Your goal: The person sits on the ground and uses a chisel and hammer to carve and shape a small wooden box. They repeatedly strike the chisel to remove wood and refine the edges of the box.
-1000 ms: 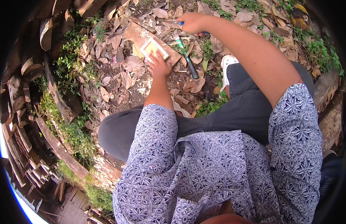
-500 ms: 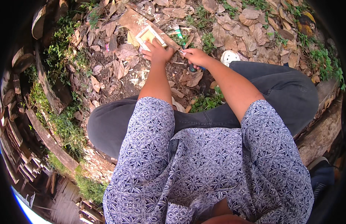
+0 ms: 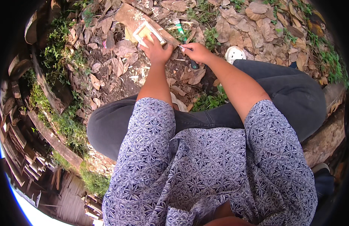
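Note:
My left hand [image 3: 158,51] holds a small square piece of pale wood [image 3: 145,30] with a raised rim and a recessed middle, its fingers spread across it. The wood rests on a brown board [image 3: 125,14] scattered with shavings. To its right, my right hand [image 3: 197,52] is closed around a carving tool [image 3: 180,46]. The tool's thin metal end points at the wood's near right corner, and most of its handle is hidden in my fist. Whether the tip touches the wood I cannot tell. Just beyond my right hand lies a green and black handled tool [image 3: 178,25].
Dry leaves [image 3: 223,30] and wood shavings cover the soil around the board. My crossed legs [image 3: 280,84] lie close in front, with a white clog [image 3: 234,54] at the right. Stacked timber [image 3: 22,132] stands at the left, a log [image 3: 325,139] at the right.
The pale wood and both hands have shifted slightly left in view. My right hand has turned a little, and the blue handle end seen under it before is now hidden.

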A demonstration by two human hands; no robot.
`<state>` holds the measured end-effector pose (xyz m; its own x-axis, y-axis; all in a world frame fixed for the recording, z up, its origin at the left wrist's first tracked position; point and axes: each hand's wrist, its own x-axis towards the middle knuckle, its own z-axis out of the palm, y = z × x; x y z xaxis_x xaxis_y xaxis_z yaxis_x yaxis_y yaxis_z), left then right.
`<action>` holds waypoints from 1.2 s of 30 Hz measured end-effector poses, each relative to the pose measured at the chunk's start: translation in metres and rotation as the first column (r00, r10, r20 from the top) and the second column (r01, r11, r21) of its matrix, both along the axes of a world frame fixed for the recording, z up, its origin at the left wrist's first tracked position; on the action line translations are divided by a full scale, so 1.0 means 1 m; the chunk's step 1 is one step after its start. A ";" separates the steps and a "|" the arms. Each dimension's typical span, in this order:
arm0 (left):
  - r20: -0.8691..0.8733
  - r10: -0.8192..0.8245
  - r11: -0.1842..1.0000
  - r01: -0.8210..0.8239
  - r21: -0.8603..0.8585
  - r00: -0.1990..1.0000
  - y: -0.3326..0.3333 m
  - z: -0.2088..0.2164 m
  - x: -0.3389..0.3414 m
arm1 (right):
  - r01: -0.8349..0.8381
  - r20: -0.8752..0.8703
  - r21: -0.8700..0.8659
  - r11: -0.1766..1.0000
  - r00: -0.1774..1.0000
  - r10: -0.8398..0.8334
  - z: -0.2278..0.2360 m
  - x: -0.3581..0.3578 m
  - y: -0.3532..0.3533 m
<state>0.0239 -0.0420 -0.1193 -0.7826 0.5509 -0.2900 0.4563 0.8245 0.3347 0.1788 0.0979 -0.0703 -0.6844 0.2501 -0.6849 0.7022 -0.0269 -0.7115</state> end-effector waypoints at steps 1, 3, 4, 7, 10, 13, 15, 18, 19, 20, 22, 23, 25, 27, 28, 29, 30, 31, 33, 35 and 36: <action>-0.009 -0.004 1.000 0.004 0.013 1.000 -0.001 -0.001 -0.001 | -0.005 -0.008 0.006 1.000 1.000 0.005 -0.003 -0.004 0.001; -0.024 -0.014 1.000 0.014 0.000 1.000 -0.004 -0.003 -0.001 | 0.014 -0.025 -0.011 1.000 1.000 -0.014 -0.008 -0.012 0.001; -0.031 -0.021 1.000 0.021 -0.005 0.999 -0.003 -0.002 -0.001 | 0.025 -0.034 -0.019 1.000 0.999 -0.026 -0.007 -0.016 0.000; -0.011 0.011 1.000 -0.011 0.006 1.000 0.001 0.001 0.002 | 0.004 -0.011 -0.024 1.000 1.000 -0.004 -0.005 -0.023 0.007; -0.011 0.058 0.993 -0.056 0.107 0.998 0.001 0.004 0.004 | -0.007 0.010 -0.048 0.999 1.000 0.007 0.001 -0.024 0.010; -0.069 0.101 0.981 -0.088 0.175 0.992 0.006 0.006 0.009 | 0.020 0.030 -0.061 0.998 0.999 -0.018 0.013 -0.023 0.009; -0.096 0.113 0.978 -0.093 0.188 0.989 0.010 0.009 0.011 | 0.073 0.035 -0.087 0.994 0.997 -0.070 0.015 -0.022 0.006; -0.113 0.131 0.955 -0.095 0.282 0.985 0.011 0.014 0.008 | 0.166 -0.009 -0.131 0.977 0.986 -0.168 0.019 -0.028 0.004; -0.114 0.135 0.943 -0.092 0.321 0.984 0.009 0.016 0.006 | 0.180 -0.035 -0.182 0.967 0.981 -0.189 0.025 -0.029 0.006; -0.091 0.168 0.908 -0.118 0.403 0.982 0.006 0.019 0.007 | 0.222 -0.049 -0.200 0.954 0.970 -0.237 0.030 -0.034 0.007; -0.036 0.225 0.814 -0.167 0.557 0.974 0.001 0.028 0.015 | 0.303 -0.074 -0.239 0.922 0.941 -0.329 0.042 -0.043 0.007; -0.012 0.289 0.795 -0.233 0.560 0.957 0.002 0.035 0.018 | 0.327 -0.065 -0.266 0.907 0.932 -0.356 0.048 -0.047 0.009; 0.074 0.368 0.810 -0.359 0.464 0.927 -0.001 0.050 0.018 | 0.353 -0.088 -0.289 0.890 0.916 -0.392 0.062 -0.055 0.010; 0.032 0.457 0.800 -0.427 0.423 0.889 -0.003 0.064 0.013 | 0.350 -0.101 -0.300 0.887 0.913 -0.395 0.077 -0.063 0.010; 0.034 0.480 0.784 -0.446 0.430 0.876 -0.003 0.073 0.013 | 0.348 -0.118 -0.312 0.884 0.909 -0.399 0.078 -0.064 0.008; 0.036 0.501 0.770 -0.464 0.438 0.865 -0.001 0.081 0.013 | 0.347 -0.134 -0.324 0.880 0.904 -0.406 0.078 -0.066 0.007; 0.039 0.520 0.755 -0.480 0.446 0.853 0.002 0.089 0.012 | 0.348 -0.150 -0.335 0.875 0.898 -0.414 0.078 -0.069 0.006; 0.075 0.565 0.732 -0.541 0.414 0.822 0.009 0.094 0.017 | 0.357 -0.150 -0.341 0.869 0.892 -0.426 0.079 -0.071 0.006; 0.105 0.520 0.731 -0.505 0.459 0.848 0.016 0.105 0.033 | 0.363 -0.127 -0.335 0.869 0.897 -0.424 0.080 -0.068 0.001; 0.135 0.465 0.727 -0.464 0.506 0.875 0.009 0.091 0.035 | 0.318 -0.116 -0.356 0.879 0.918 -0.379 0.083 -0.070 -0.006; 0.090 0.464 0.718 -0.433 0.545 0.881 0.000 0.076 0.035 | 0.267 -0.120 -0.335 0.904 0.939 -0.322 0.085 -0.072 -0.011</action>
